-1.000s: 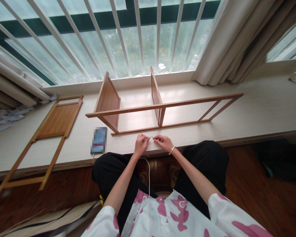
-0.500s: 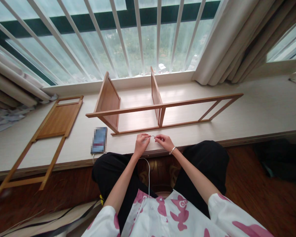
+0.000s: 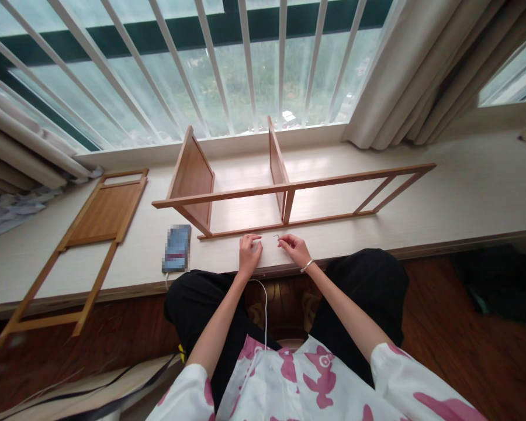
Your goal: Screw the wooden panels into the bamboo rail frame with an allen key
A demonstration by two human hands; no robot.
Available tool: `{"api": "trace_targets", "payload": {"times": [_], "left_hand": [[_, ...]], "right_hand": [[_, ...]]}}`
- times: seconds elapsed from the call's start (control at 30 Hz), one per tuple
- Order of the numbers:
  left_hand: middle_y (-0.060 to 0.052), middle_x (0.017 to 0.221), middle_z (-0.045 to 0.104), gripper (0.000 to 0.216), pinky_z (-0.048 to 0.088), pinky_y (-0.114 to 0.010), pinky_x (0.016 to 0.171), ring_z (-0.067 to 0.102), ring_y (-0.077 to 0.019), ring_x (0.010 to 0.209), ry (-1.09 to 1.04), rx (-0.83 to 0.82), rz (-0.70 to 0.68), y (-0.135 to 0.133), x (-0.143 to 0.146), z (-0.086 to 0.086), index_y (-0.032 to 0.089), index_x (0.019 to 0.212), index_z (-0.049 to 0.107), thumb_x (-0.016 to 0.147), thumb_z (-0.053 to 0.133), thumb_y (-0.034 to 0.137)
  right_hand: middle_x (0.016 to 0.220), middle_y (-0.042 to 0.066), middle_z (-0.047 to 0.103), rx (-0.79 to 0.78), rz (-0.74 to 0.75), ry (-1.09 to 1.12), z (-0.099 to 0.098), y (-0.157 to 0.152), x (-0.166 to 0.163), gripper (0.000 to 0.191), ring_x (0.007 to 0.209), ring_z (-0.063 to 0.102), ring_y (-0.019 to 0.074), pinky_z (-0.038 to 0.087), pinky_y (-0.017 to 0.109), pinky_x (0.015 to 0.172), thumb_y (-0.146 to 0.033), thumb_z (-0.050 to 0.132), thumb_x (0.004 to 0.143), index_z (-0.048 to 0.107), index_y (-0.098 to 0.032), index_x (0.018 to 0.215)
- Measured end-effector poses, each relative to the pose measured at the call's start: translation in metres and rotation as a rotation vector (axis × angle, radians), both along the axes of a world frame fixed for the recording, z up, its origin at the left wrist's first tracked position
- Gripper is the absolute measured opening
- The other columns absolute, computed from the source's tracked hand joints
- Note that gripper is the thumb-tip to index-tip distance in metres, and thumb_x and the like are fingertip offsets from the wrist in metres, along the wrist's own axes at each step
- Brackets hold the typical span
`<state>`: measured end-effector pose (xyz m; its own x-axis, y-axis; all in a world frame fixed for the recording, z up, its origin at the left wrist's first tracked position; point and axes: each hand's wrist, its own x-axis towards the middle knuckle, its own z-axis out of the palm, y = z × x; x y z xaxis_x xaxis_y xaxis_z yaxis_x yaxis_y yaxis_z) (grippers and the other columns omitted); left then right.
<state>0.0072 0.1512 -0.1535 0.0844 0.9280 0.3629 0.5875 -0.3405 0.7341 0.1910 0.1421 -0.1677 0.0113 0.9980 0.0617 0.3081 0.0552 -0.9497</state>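
Note:
Between the fingertips of my right hand (image 3: 293,248) is a thin, bent metal Allen key (image 3: 276,236), its short end pointing left. My left hand (image 3: 249,252) is just to the left of it, thumb and fingers apart and nothing visible in them. Both hands hover over the front edge of the pale ledge. Right beyond them a partly assembled wooden rack (image 3: 289,193) lies on its side, two panels (image 3: 193,181) (image 3: 277,155) standing up from its long frame. Neither hand touches the rack.
A second wooden frame with a panel (image 3: 107,210) lies at the left, its legs overhanging the ledge (image 3: 460,193). A phone (image 3: 176,248) with a white cable (image 3: 265,304) rests near my left knee. Window bars and curtains (image 3: 390,76) border the back.
My hands have parted slightly. The left fingers have let go of the Allen key and opened, while the right hand keeps it.

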Motion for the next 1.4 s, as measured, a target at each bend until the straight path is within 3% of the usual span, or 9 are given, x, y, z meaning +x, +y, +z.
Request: {"api": "trace_targets", "payload": {"times": [0.13,0.23,0.6,1.03,1.27,1.4], "left_hand": [[-0.006,0.092,0.052,0.021,0.044,-0.030,0.070,0.048,-0.0177,0.090,0.019,0.004,0.066,0.007,0.000,-0.003,0.021,0.097,0.057,0.079,0.046,0.019],[-0.007,0.092,0.050,0.024,0.044,-0.033,0.075,0.047,-0.0184,0.090,0.084,0.027,0.092,0.016,0.001,-0.006,0.022,0.100,0.057,0.079,0.046,0.019],[-0.008,0.093,0.048,0.020,0.042,-0.031,0.078,0.046,-0.0186,0.093,0.359,0.019,0.056,0.022,0.004,-0.005,0.020,0.095,0.057,0.082,0.041,0.022],[-0.007,0.088,0.052,0.013,0.041,-0.032,0.079,0.048,-0.0185,0.090,0.208,0.002,0.024,0.019,-0.002,-0.007,0.019,0.082,0.054,0.082,0.041,0.022],[-0.005,0.085,0.056,0.014,0.041,-0.031,0.079,0.051,-0.0162,0.085,0.068,-0.044,0.029,0.019,-0.007,-0.009,0.020,0.084,0.055,0.082,0.041,0.023],[-0.005,0.085,0.058,0.015,0.041,-0.030,0.079,0.052,-0.0157,0.085,0.037,-0.055,0.019,0.019,-0.007,-0.008,0.020,0.084,0.056,0.082,0.042,0.024]], "right_hand": [[0.072,0.003,0.066,-0.010,0.000,-0.016,0.000,0.000,0.000,0.032,0.058,0.053,0.0122,0.043,0.025,0.057,-0.047,0.049,0.077,0.060,-0.017,0.084],[0.072,0.003,0.066,-0.010,0.000,-0.034,0.000,0.000,0.000,0.031,0.057,0.053,0.0117,0.043,0.024,0.057,-0.046,0.049,0.078,0.060,-0.018,0.085],[0.069,0.002,0.066,0.029,-0.032,-0.057,-0.001,0.000,-0.002,0.029,0.051,0.050,0.0106,0.040,0.023,0.052,-0.045,0.050,0.077,0.063,-0.019,0.083],[0.069,0.001,0.066,0.031,-0.034,-0.093,-0.006,-0.001,-0.002,0.029,0.053,0.052,0.0115,0.042,0.024,0.053,-0.045,0.050,0.077,0.064,-0.021,0.084],[0.080,0.003,0.065,0.106,-0.247,-0.290,-0.007,0.002,-0.006,0.024,0.071,0.056,0.0158,0.044,0.029,0.067,-0.041,0.048,0.079,0.064,-0.024,0.086],[0.083,0.002,0.064,0.153,-0.251,-0.405,-0.007,0.005,-0.009,0.018,0.081,0.053,0.0179,0.040,0.031,0.075,-0.036,0.050,0.079,0.065,-0.025,0.083]]}}
